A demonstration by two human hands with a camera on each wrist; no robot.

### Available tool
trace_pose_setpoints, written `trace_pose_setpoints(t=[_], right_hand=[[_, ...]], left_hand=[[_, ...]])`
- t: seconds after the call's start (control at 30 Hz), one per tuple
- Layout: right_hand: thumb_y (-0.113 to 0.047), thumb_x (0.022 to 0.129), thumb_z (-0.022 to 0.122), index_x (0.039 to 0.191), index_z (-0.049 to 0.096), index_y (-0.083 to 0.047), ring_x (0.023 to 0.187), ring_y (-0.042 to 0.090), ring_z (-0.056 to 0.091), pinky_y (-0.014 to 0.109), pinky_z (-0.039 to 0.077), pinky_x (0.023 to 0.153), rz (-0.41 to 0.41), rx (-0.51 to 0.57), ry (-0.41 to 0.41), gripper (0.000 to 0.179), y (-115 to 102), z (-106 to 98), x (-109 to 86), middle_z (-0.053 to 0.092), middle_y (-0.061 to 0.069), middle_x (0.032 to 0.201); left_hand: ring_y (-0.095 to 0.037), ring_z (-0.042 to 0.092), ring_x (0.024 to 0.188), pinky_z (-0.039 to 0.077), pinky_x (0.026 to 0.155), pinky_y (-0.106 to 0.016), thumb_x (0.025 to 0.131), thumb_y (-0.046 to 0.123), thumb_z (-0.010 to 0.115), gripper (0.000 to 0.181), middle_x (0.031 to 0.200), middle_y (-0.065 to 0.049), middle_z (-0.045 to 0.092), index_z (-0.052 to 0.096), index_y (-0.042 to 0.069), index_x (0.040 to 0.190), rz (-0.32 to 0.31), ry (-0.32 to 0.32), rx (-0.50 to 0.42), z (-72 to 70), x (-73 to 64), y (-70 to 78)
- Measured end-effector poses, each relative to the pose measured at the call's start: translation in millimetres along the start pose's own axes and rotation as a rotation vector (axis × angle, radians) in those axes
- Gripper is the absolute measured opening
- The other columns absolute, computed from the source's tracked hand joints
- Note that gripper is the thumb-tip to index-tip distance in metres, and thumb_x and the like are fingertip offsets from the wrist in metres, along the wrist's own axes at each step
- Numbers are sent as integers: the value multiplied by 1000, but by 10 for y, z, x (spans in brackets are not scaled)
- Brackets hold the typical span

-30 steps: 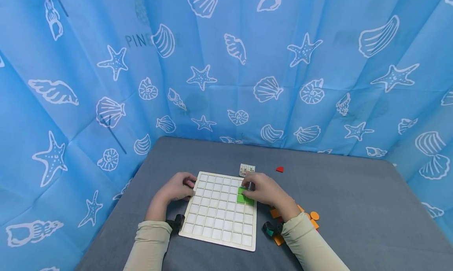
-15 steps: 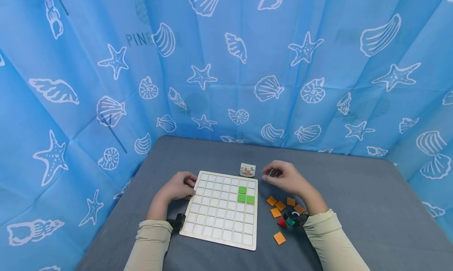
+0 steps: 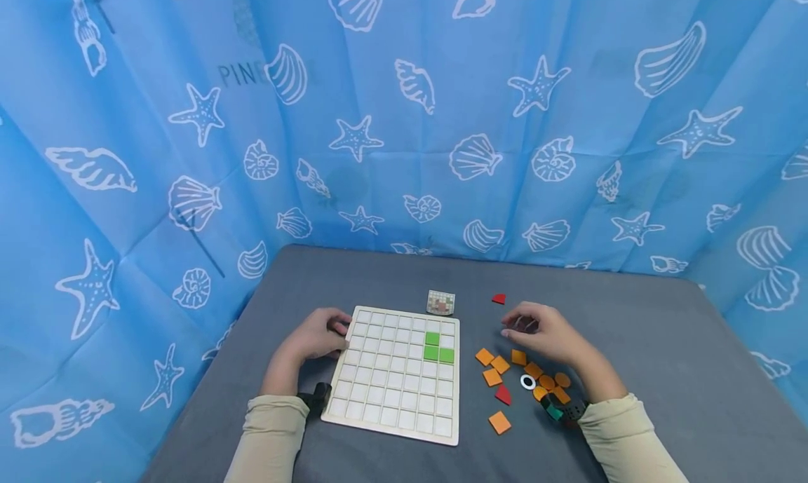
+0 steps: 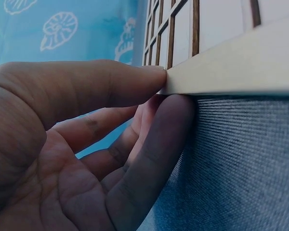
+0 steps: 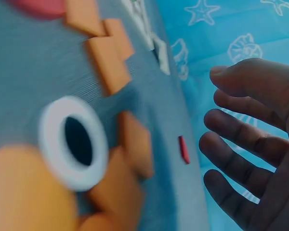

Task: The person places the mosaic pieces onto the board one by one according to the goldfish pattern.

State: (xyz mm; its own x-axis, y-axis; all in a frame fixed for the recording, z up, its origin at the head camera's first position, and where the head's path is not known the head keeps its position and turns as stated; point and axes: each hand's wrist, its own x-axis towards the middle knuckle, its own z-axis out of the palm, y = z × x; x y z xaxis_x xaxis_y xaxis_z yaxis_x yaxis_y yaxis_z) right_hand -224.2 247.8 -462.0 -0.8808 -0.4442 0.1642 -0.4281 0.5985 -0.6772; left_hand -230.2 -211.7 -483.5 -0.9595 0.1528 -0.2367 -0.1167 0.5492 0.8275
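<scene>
My left hand holds the left edge of a pale grid board. In the left wrist view its fingertips meet at the board's rim. Three green square tiles sit in cells near the board's upper right. To the right, my right hand hovers above the table with bent, spread fingers and nothing between them. Below it lie loose orange tiles, some square and some round, a white ring piece with a dark centre, and a red piece.
A small card with a printed grid picture lies beyond the board's far edge. Another red piece lies apart near the back. Blue curtain with white shells surrounds the grey table.
My right hand has left the green tiles on the board and moved right, over the loose pieces. The left hand stays at the board's edge.
</scene>
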Motion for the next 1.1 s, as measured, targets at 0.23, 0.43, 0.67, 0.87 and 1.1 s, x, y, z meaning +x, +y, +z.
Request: trace_pose_setpoints(t=[0.23,0.43,0.67,0.87,1.1], right_hand=[[-24,96,80,110,78,-11,87,7,64,27,56,74,49,-46,-79,19,80,39,-195,72,4,107],[-27,92,84,109,78,-14,87,13,61,26,53,73,95,-74,-115,22,61,59,-288,70,-1,107],[-26,91,85,108,79,-13,86,12,57,25,52,72,110,-102,-132,23,73,83,-311,68,-2,104],[-24,92,84,111,79,-12,86,10,57,25,52,71,122,-122,-136,24,84,98,-314,69,-3,105],[-20,93,82,113,79,-9,85,9,57,24,52,68,116,-122,-141,24,61,100,-307,69,-1,104]], left_hand=[[-24,65,83,62,68,-39,84,-6,76,53,103,-15,62,64,-3,136,-18,-6,-11,1,-7,-6],[-25,65,84,62,68,-40,85,-6,76,54,104,-16,62,64,-3,137,-18,-10,-11,-3,-23,7],[-25,65,83,61,68,-40,86,-6,75,53,105,-17,62,63,-2,138,-17,-17,-22,-15,-20,26],[-24,65,83,61,68,-39,85,-7,75,52,105,-16,62,64,-3,136,-18,-15,-17,-11,-18,27],[-25,64,85,61,68,-39,86,-7,75,51,105,-16,62,64,-3,136,-20,-19,-18,-24,-33,44]])
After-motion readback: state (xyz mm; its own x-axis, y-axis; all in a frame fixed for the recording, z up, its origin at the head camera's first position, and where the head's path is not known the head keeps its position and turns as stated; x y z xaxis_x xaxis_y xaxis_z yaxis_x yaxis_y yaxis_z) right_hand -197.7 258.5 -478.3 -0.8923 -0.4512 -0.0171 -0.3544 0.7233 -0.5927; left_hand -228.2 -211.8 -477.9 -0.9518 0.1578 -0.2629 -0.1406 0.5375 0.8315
